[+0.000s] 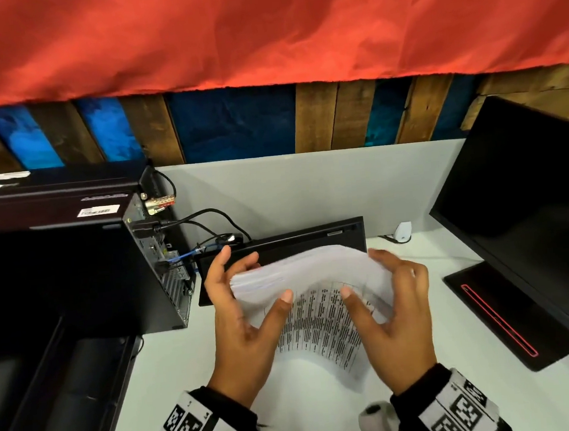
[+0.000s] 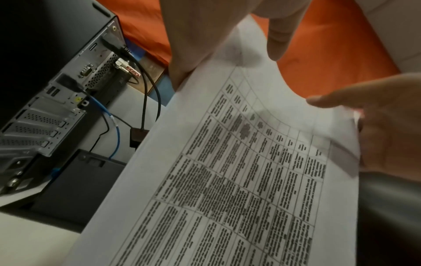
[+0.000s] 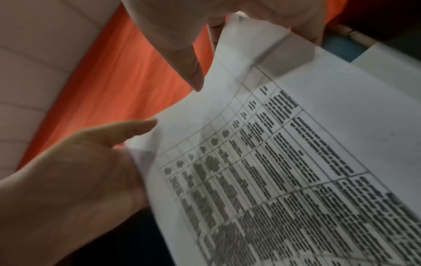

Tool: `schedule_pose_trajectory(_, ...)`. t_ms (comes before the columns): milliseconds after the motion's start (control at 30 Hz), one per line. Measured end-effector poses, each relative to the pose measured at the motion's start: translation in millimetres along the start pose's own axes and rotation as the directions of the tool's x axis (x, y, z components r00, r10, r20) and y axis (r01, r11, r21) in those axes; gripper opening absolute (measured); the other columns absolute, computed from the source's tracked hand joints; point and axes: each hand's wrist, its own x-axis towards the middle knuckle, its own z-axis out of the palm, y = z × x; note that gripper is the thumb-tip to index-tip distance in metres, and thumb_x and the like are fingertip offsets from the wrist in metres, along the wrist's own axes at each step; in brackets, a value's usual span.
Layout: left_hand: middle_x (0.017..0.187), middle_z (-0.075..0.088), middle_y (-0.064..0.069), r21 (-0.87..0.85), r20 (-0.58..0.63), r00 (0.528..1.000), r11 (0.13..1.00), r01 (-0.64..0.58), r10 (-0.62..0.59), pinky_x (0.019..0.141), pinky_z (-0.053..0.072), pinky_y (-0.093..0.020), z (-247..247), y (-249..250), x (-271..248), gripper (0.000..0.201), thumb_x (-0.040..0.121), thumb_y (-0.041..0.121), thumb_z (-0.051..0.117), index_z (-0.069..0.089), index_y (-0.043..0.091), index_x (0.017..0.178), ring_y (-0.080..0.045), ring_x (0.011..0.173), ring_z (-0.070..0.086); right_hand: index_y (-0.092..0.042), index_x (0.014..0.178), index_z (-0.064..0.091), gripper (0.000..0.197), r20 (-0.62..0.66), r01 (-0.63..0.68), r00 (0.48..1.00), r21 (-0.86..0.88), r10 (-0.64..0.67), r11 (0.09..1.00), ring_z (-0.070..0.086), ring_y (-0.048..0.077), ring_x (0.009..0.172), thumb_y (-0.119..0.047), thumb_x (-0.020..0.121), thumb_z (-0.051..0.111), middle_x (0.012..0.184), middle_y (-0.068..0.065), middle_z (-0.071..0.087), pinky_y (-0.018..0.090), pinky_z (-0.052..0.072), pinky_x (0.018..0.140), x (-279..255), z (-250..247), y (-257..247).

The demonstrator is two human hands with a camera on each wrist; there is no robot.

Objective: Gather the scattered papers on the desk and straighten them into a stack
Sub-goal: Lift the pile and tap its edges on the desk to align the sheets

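From the head camera, a sheaf of white papers (image 1: 313,302) stands on its lower edge on the pale, smooth tabletop (image 1: 193,367), bowing toward the viewer so the front sheet's printed table of dense black text curves outward. The left hand (image 1: 242,318) takes the left edge, fingers behind and thumb on the front sheet, so that grip is clamped on the papers; the right hand (image 1: 393,312) mirrors it on the right edge, thumb on the print and fingers curled over the top corner, likewise clamped on them. Behind the sheets lies a flat black keyboard (image 1: 281,250), beside a boxy black computer tower (image 1: 74,268) with a perforated metal rear panel and looping black and blue cables. A glossy black monitor (image 1: 530,214) stands at right on a slab base with a red stripe, and wrinkled red cloth (image 1: 260,28) hangs over rough wooden planks at the back. From the left wrist, the papers (image 2: 239,171) fill the frame, ruled into cells; the left hand (image 2: 198,36) pinches their upper edge, and the right hand (image 2: 385,126) holds the far side. From the right wrist, the blurred papers (image 3: 284,162) curve between the right hand (image 3: 173,27) above and the left hand (image 3: 75,172) below.
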Motion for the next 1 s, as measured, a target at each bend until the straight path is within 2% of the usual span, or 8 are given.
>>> schedule_pose_trajectory(167, 0.128, 0.060, 0.007, -0.032, 0.017, 0.993, 0.992, 0.119, -0.119, 0.090, 0.049, -0.015, -4.2, -7.5, -0.3, 0.077, 0.073, 0.034, 0.072, 0.032, 0.036, 0.138, -0.008, 0.118, 0.059, -0.030, 0.122, 0.049, 0.054, -0.079, 0.001, 0.997, -0.015, -0.002, 1.000, 0.042, -0.023, 0.105, -0.021, 0.077, 0.076, 0.115, 0.001, 0.042, -0.008, 0.031, 0.085, 0.4, -0.9, 2.5)
schedule_pose_trajectory(367, 0.116, 0.064, 0.021, -0.012, 0.046, 0.983, 0.984, 0.180, -0.180, 0.085, 0.048, -0.008, -2.9, -8.2, -3.9, 0.071, 0.080, 0.018, 0.074, 0.034, 0.030, 0.138, -0.001, 0.111, 0.061, -0.034, 0.124, 0.049, 0.055, -0.090, -0.051, 0.994, 0.030, 0.053, 0.998, 0.043, -0.023, 0.102, -0.025, 0.077, 0.076, 0.116, -0.001, 0.040, -0.005, 0.034, 0.083, 0.9, 2.8, 0.8)
schedule_pose_trajectory(500, 0.119, 0.065, 0.019, 0.006, 0.051, 0.975, 0.977, 0.215, -0.215, 0.088, 0.051, -0.015, -6.7, -16.5, -3.2, 0.067, 0.080, 0.006, 0.073, 0.039, 0.023, 0.136, -0.001, 0.111, 0.062, -0.026, 0.128, 0.048, 0.060, 0.000, 0.011, 1.000, 0.042, -0.011, 0.999, 0.048, -0.012, 0.110, -0.030, 0.075, 0.077, 0.118, -0.004, 0.044, 0.002, 0.039, 0.089, -0.9, 3.6, -4.3)
schedule_pose_trajectory(567, 0.119, 0.068, 0.008, 0.047, 0.058, 0.958, 0.960, 0.277, -0.280, 0.093, 0.053, -0.025, -10.1, -28.4, -0.1, 0.063, 0.079, 0.004, 0.075, 0.046, 0.018, 0.133, -0.005, 0.110, 0.065, -0.029, 0.139, 0.034, 0.078, -0.036, -0.081, 0.996, 0.122, 0.086, 0.989, 0.051, -0.006, 0.114, -0.020, 0.075, 0.078, 0.122, -0.008, 0.051, 0.013, 0.043, 0.096, -1.2, 2.9, 5.9)
schedule_pose_trajectory(667, 0.107, 0.075, 0.005, 0.092, 0.094, 0.907, 0.910, 0.404, -0.412, 0.096, 0.053, -0.037, -16.7, -46.7, 2.6, 0.042, 0.078, -0.002, 0.073, 0.063, 0.017, 0.114, -0.006, 0.099, 0.070, -0.029, 0.140, 0.032, 0.086, 0.019, -0.344, 0.935, 0.291, 0.354, 0.893, 0.064, -0.001, 0.096, -0.002, 0.072, 0.078, 0.108, -0.007, 0.063, 0.024, 0.053, 0.085, -0.3, 1.2, 36.0)
schedule_pose_trajectory(767, 0.089, 0.077, 0.015, 0.110, 0.096, 0.884, 0.888, 0.447, -0.457, 0.088, 0.055, -0.027, -18.7, -51.9, 0.6, 0.037, 0.078, -0.008, 0.070, 0.069, 0.024, 0.095, 0.001, 0.087, 0.071, -0.012, 0.104, 0.067, 0.046, 0.275, -0.567, 0.822, 0.300, 0.500, 0.767, 0.073, 0.015, 0.085, 0.009, 0.065, 0.079, 0.096, 0.008, 0.075, 0.037, 0.058, 0.082, -1.9, 3.1, 60.6)
schedule_pose_trajectory(867, 0.080, 0.078, 0.011, 0.061, 0.075, 0.875, 0.878, 0.475, -0.479, 0.080, 0.056, -0.024, -19.6, -50.3, 0.4, 0.036, 0.079, -0.014, 0.065, 0.070, 0.020, 0.089, -0.001, 0.080, 0.072, -0.016, 0.088, 0.070, 0.045, 0.443, -0.639, 0.743, 0.244, 0.502, 0.730, 0.074, 0.015, 0.083, 0.016, 0.058, 0.080, 0.085, 0.001, 0.077, 0.032, 0.059, 0.079, -7.2, 3.4, 75.8)
schedule_pose_trajectory(1000, 0.082, 0.078, 0.001, 0.015, 0.131, 0.858, 0.866, 0.500, -0.497, 0.072, 0.057, -0.019, -24.0, -43.9, -2.5, 0.032, 0.078, -0.018, 0.063, 0.073, 0.012, 0.086, -0.008, 0.080, 0.074, -0.012, 0.099, 0.066, 0.053, 0.470, -0.658, 0.711, 0.184, 0.523, 0.730, 0.072, -0.001, 0.076, 0.015, 0.056, 0.082, 0.079, -0.013, 0.076, 0.016, 0.058, 0.068, -20.2, 0.9, 82.4)
